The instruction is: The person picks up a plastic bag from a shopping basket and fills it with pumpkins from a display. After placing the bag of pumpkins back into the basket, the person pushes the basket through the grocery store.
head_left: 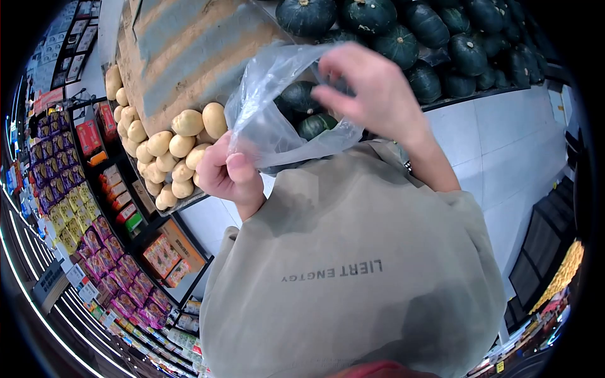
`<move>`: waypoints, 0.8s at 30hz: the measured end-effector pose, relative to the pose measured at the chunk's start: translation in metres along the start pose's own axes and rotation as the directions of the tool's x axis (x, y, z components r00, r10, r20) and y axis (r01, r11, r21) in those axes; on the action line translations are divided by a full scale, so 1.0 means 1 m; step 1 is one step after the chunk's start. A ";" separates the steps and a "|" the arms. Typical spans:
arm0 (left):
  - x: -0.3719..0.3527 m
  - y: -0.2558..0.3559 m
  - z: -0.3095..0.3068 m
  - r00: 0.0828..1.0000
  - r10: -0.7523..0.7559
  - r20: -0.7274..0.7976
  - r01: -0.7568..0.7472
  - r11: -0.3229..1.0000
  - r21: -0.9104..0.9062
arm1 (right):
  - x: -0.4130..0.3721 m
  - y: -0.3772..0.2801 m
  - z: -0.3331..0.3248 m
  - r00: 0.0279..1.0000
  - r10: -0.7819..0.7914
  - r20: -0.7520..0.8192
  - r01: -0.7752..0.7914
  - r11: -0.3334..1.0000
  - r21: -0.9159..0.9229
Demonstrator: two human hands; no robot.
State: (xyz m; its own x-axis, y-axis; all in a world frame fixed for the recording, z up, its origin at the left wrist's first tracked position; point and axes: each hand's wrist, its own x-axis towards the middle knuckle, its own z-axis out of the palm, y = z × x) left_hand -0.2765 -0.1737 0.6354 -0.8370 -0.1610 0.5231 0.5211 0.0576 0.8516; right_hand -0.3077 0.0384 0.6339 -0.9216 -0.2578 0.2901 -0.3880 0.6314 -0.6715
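Observation:
A clear plastic bag (255, 104) is spread between my two hands in front of my chest. My left hand (232, 170) pinches its near left edge between thumb and fingers. On the far right side, my right hand (372, 85) is at the bag's rim, slightly blurred, thumb and fingers curved with a gap between them. Dark green squashes (317, 126) show through the bag's wide opening. Close to my left hand lies a heap of pale potatoes (182, 146).
More green squashes (398, 47) are piled along the display's far right. A stained cardboard sheet (189, 50) covers part of the display. Shelves of packaged snacks (104, 246) stand at left, and pale floor tiles (485, 145) show at right.

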 end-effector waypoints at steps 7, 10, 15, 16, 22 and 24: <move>-0.001 0.003 0.004 1.000 0.008 -0.030 -0.008 1.000 0.004 | 0.007 0.024 0.006 0.987 0.104 -0.126 -0.136 0.950 -0.280; -0.005 0.004 -0.003 0.996 -0.027 -0.089 0.034 0.997 0.069 | 0.009 0.034 0.008 0.994 0.101 -0.041 -0.106 0.983 -0.149; 0.005 0.012 0.000 0.977 0.048 -0.207 -0.048 0.999 0.008 | 0.023 0.013 -0.008 0.989 0.101 -0.105 -0.104 0.994 -0.022; 0.008 0.015 0.000 0.970 0.081 -0.229 -0.086 0.996 -0.012 | 0.027 0.002 -0.021 0.981 0.167 -0.095 -0.165 0.986 0.031; 0.021 0.035 0.004 0.964 0.256 -0.067 -0.263 0.955 -0.138 | 0.028 -0.015 -0.033 0.981 0.189 0.029 -0.189 0.982 -0.005; 0.020 0.036 0.005 0.959 0.283 -0.008 -0.281 0.950 -0.135 | 0.027 -0.016 -0.029 0.992 0.113 -0.048 -0.113 0.994 0.014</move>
State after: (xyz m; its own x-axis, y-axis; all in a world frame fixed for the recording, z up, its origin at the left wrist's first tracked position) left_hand -0.2749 -0.1695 0.6766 -0.6540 -0.1460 0.7423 0.7531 -0.0325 0.6571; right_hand -0.3262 0.0429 0.6724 -0.9580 -0.1493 0.2447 -0.2819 0.6459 -0.7095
